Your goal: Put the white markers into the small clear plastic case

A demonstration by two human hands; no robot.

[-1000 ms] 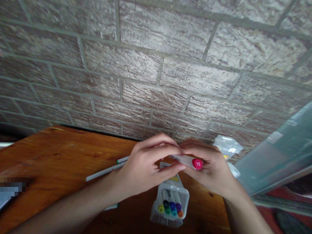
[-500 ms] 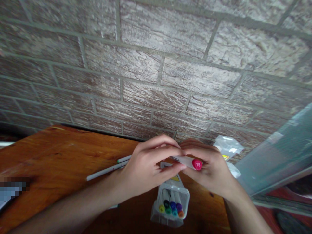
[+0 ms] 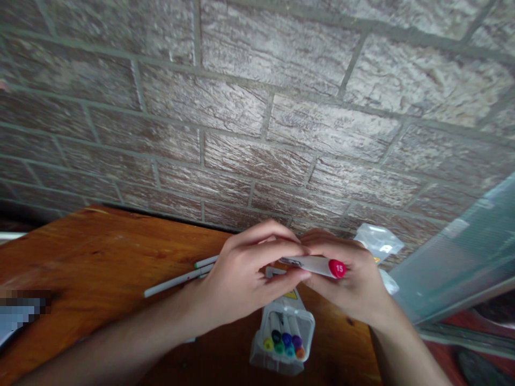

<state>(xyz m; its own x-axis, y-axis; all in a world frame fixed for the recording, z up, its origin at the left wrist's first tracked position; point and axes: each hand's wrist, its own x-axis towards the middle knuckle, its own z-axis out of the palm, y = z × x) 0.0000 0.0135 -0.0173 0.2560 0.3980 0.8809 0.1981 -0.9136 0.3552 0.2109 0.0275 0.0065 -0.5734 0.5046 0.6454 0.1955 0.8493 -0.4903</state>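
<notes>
A white marker [image 3: 311, 264] with a red end numbered 15 is held in front of me, its red end pointing right. My left hand [image 3: 257, 271] pinches it between thumb and fingers. Around the same marker, my right hand [image 3: 346, 273] is closed too, and the fingertips of both hands meet. Below them a clear plastic case [image 3: 309, 335] lies on the wooden table, holding several markers with yellow, black, green, blue, purple and orange ends. Two white markers [image 3: 171, 282] lie on the table to the left, partly hidden by my left hand.
The wooden table [image 3: 100, 252] runs up to a brick wall [image 3: 233, 155]. Behind my right hand is a clear plastic piece [image 3: 378, 241]. A glass panel [image 3: 454, 252] stands at the right. A blurred blue object [image 3: 20, 316] is at the left edge.
The red-ended marker has shifted slightly to the right between my fingers, and more of its white barrel shows. Both hands have stayed nearly in place.
</notes>
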